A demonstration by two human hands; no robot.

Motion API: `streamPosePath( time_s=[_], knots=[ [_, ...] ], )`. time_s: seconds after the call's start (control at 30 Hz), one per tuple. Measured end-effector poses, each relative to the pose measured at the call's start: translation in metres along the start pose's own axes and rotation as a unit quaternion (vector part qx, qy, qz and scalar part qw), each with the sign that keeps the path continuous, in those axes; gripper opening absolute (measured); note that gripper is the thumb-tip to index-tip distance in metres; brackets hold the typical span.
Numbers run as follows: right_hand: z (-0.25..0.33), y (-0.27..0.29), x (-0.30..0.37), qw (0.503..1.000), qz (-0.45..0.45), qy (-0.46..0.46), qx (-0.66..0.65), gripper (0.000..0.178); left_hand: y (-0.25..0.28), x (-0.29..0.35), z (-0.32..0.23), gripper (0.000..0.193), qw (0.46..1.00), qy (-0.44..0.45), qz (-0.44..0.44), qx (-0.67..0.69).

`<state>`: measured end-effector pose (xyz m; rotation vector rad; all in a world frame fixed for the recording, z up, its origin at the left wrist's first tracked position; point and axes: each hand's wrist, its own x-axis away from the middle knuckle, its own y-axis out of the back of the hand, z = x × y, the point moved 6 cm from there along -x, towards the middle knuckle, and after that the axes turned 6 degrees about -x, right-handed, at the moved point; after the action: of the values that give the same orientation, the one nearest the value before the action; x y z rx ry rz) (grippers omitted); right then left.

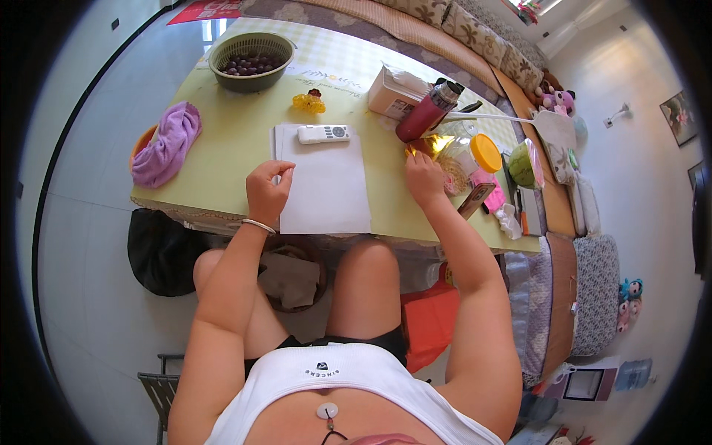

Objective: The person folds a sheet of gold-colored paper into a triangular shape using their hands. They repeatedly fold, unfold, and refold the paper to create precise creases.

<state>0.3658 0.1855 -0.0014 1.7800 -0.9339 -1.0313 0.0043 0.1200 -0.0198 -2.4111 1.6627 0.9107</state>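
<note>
Step in hand: my right fingers [417, 157] at foil [439, 144], grip unclear; left fingers [283, 172] narrow, by paper [326, 189]; next probably needs a pinch.

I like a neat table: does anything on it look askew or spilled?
I see no spill, but the sheets of paper look slightly askew: their upper-left edges don't line up. A remote lies on top.

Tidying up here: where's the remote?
In the head view, slightly left of centre, the remote lies on the far end of the paper, near the yellow ornament.
</note>
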Motion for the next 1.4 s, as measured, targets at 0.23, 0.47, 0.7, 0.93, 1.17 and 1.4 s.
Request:
streamPosePath(
  time_s=[0.23,0.47,0.7,0.93,1.17,1.4],
  knots=[
    [-0.009,0.000,0.021,0.994,-0.059,0.012,0.094,0.032,0.004,0.003,0.001,0.008,1.000,0.003,-0.002,0.011],
    [-0.009,0.009,0.025,0.995,-0.056,-0.012,0.076,0.040,0.006,0.004,0.002,0.009,1.000,-0.010,0.027,-0.005],
    [0.115,0.043,0.048,0.933,0.046,0.103,-0.342,0.063,0.005,0.011,-0.012,0.016,0.985,-0.100,0.124,-0.061],
    [0.156,0.051,0.070,0.957,0.074,0.161,-0.231,0.069,-0.001,0.012,-0.015,0.012,0.959,-0.153,0.233,-0.044],
    [0.121,0.044,0.072,0.878,0.020,0.137,-0.459,0.023,0.002,0.009,-0.003,0.014,0.955,-0.123,0.268,-0.010],
    [0.094,0.015,0.066,0.752,0.060,-0.138,-0.642,0.013,0.002,0.005,0.019,0.030,0.954,0.022,0.268,0.130]
  ],
)
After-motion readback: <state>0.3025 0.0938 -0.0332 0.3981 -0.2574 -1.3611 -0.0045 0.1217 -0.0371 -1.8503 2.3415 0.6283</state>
